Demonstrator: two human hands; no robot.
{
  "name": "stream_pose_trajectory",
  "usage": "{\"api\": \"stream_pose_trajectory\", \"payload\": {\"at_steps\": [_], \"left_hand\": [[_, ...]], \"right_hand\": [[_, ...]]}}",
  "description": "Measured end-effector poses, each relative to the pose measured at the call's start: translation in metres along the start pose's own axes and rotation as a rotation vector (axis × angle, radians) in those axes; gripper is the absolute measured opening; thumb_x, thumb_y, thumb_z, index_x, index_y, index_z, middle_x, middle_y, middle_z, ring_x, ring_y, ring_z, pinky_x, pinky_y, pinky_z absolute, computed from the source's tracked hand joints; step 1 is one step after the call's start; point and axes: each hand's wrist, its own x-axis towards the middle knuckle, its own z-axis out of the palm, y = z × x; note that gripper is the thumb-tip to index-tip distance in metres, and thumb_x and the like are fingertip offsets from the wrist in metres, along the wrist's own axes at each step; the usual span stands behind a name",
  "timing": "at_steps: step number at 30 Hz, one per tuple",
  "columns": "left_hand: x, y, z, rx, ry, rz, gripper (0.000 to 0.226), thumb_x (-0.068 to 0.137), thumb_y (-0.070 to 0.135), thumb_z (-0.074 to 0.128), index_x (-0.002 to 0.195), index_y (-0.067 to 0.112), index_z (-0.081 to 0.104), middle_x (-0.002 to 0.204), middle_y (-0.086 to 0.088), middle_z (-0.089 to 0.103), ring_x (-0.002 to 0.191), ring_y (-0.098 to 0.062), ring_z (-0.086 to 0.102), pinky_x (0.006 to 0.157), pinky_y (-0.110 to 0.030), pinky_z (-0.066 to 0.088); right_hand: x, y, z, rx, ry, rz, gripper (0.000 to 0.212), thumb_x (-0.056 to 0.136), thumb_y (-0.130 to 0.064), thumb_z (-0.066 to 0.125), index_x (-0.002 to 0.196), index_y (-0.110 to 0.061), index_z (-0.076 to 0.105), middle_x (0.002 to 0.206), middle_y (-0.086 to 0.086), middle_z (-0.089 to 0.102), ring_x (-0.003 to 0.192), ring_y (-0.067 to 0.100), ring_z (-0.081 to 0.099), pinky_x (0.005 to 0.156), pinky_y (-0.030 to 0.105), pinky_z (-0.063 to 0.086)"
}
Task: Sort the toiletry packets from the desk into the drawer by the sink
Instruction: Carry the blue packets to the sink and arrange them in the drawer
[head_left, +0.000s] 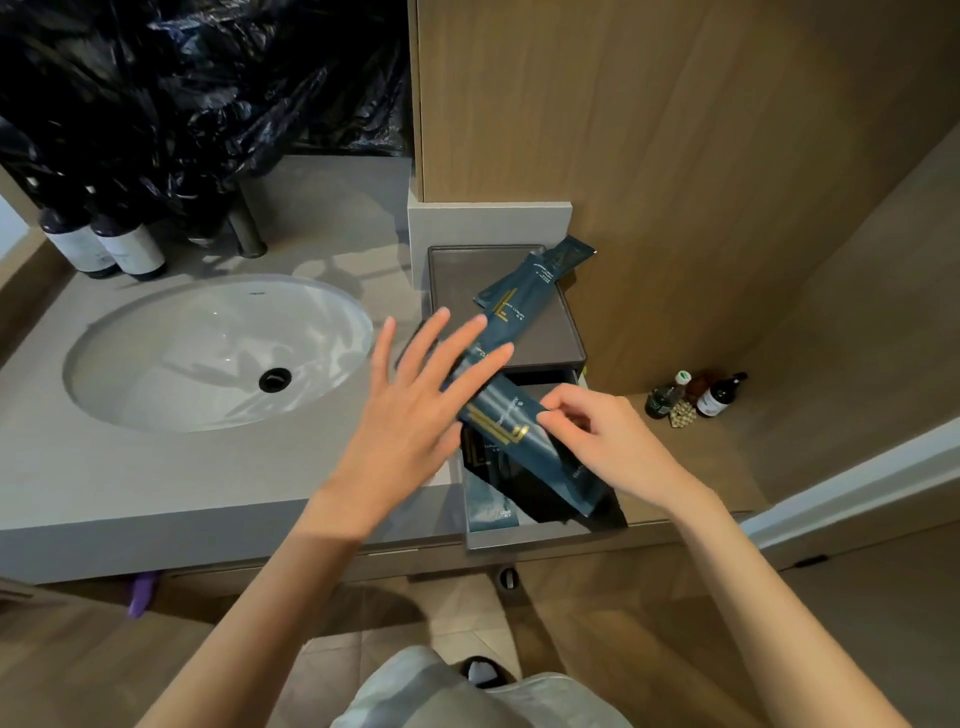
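- The drawer (519, 538) stands pulled open at 3 o'clock of the sink (218, 353), below the grey box top (467, 270).
- The right hand (597, 436) pinches the held packet (511, 423), a long teal one, at its edge between thumb and fingertips. The packet hangs slantwise over the open drawer, with its low end toward 5 o'clock.
- The left hand (415, 400) is relaxed, its fingers straight and spread over the packet's upper end, at 10 o'clock of the right hand. I cannot tell whether it presses the packet or only hovers.
- The stored packets (488, 499) already lie in the drawer, under the held one.
- At least 2 waiting packets (524, 296) lie on the box top, at 12 o'clock of the drawer. 1 of them pokes past its far right corner.
- To do this step well, I would turn the held packet until its long side runs from 12 to 6 o'clock along the drawer. Then I would lower it flat onto the stored ones.
- The film looks slick, so an edge pinch may slip. The flat left palm could steady the upper end.
- The low end seems to overhang the drawer's right wall, so it likely needs tucking in before letting go.
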Motion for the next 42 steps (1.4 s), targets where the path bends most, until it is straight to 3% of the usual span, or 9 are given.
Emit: {"api": "stream_pose_trajectory", "payload": {"at_steps": [5, 11, 17, 20, 24, 28, 34, 38, 42], "left_hand": [[-0.003, 0.017, 0.013, -0.604, 0.081, -0.529, 0.07, 0.084, 0.021, 0.064, 0.145, 0.017, 0.03, 0.145, -0.006, 0.033, 0.135, -0.021, 0.027, 0.113, -0.031, 0.022], [-0.015, 0.024, 0.067, -0.962, -0.376, -0.862, 0.079, 0.085, 0.024, 0.064, 0.149, 0.012, 0.019, 0.152, -0.014, 0.026, 0.141, -0.026, 0.029, 0.115, -0.046, 0.027], [-0.018, 0.031, 0.086, -1.042, -0.478, -0.892, 0.068, 0.078, 0.027, 0.066, 0.138, 0.028, 0.034, 0.13, -0.001, 0.055, 0.112, -0.024, 0.059, 0.098, -0.049, 0.047], [-0.017, 0.032, 0.076, -1.026, -0.434, -0.879, 0.065, 0.087, 0.01, 0.06, 0.145, 0.019, 0.031, 0.127, 0.007, 0.048, 0.109, -0.026, 0.061, 0.095, -0.033, 0.045], [-0.025, 0.025, 0.073, -1.081, -0.429, -0.883, 0.068, 0.087, 0.011, 0.063, 0.146, 0.024, 0.032, 0.141, -0.004, 0.049, 0.084, -0.005, 0.065, 0.092, -0.028, 0.046], [-0.032, 0.02, 0.075, -1.159, -0.423, -0.896, 0.068, 0.085, 0.019, 0.067, 0.145, 0.025, 0.034, 0.146, -0.002, 0.044, 0.105, -0.019, 0.066, 0.094, -0.041, 0.052], [-0.037, 0.021, 0.074, -1.245, -0.394, -0.944, 0.066, 0.086, 0.015, 0.066, 0.145, 0.021, 0.036, 0.148, -0.002, 0.043, 0.112, -0.023, 0.063, 0.083, -0.032, 0.057], [-0.038, 0.021, 0.076, -1.266, -0.386, -0.942, 0.065, 0.087, 0.017, 0.065, 0.145, 0.022, 0.035, 0.148, -0.003, 0.042, 0.111, -0.022, 0.064, 0.081, -0.031, 0.057], [-0.039, 0.021, 0.078, -1.268, -0.376, -0.947, 0.067, 0.087, 0.019, 0.066, 0.145, 0.023, 0.034, 0.148, -0.004, 0.042, 0.111, -0.021, 0.063, 0.076, -0.026, 0.057]], "right_hand": [[-0.034, 0.037, -0.016, 0.141, 0.067, 0.255, 0.018, 0.094, -0.031, 0.054, 0.081, -0.021, 0.062, 0.081, 0.011, 0.068, 0.078, 0.034, 0.06, 0.07, 0.034, 0.043], [-0.059, 0.06, -0.013, 0.157, -0.006, 0.489, 0.023, 0.095, -0.029, 0.054, 0.086, -0.011, 0.065, 0.086, 0.007, 0.073, 0.084, 0.026, 0.069, 0.071, 0.033, 0.048], [-0.035, 0.058, 0.014, 0.195, 0.012, 0.516, 0.028, 0.097, -0.025, 0.049, 0.087, -0.004, 0.064, 0.088, 0.016, 0.071, 0.079, 0.024, 0.065, 0.075, 0.037, 0.049], [-0.012, 0.057, 0.031, 0.209, 0.021, 0.52, 0.025, 0.098, -0.02, 0.048, 0.095, -0.001, 0.064, 0.065, 0.0, 0.056, 0.055, 0.004, 0.048, 0.055, 0.018, 0.038], [0.015, 0.06, 0.048, 0.275, 0.043, 0.566, 0.015, 0.096, -0.018, 0.049, 0.1, -0.01, 0.062, 0.084, -0.003, 0.057, 0.082, 0.014, 0.053, 0.075, 0.026, 0.041], [0.026, 0.066, 0.066, 0.289, 0.004, 0.622, 0.008, 0.091, -0.014, 0.056, 0.084, -0.017, 0.056, 0.079, -0.002, 0.054, 0.081, 0.019, 0.051, 0.078, 0.036, 0.048], [0.03, 0.065, 0.079, 0.13, 0.002, 0.586, 0.005, 0.091, -0.012, 0.058, 0.093, -0.014, 0.054, 0.086, 0.006, 0.061, 0.08, 0.022, 0.058, 0.085, 0.039, 0.055], [0.028, 0.066, 0.079, -0.173, 0.043, 0.33, 0.057, 0.085, -0.011, 0.068, 0.135, -0.017, 0.042, 0.126, 0.008, 0.054, 0.111, 0.025, 0.058, 0.098, 0.04, 0.048], [0.032, 0.064, 0.067, -0.139, -0.2, 0.153, 0.09, 0.077, -0.027, 0.078, 0.15, -0.031, 0.025, 0.159, 0.003, 0.019, 0.143, 0.028, 0.017, 0.116, 0.044, 0.02]]}}
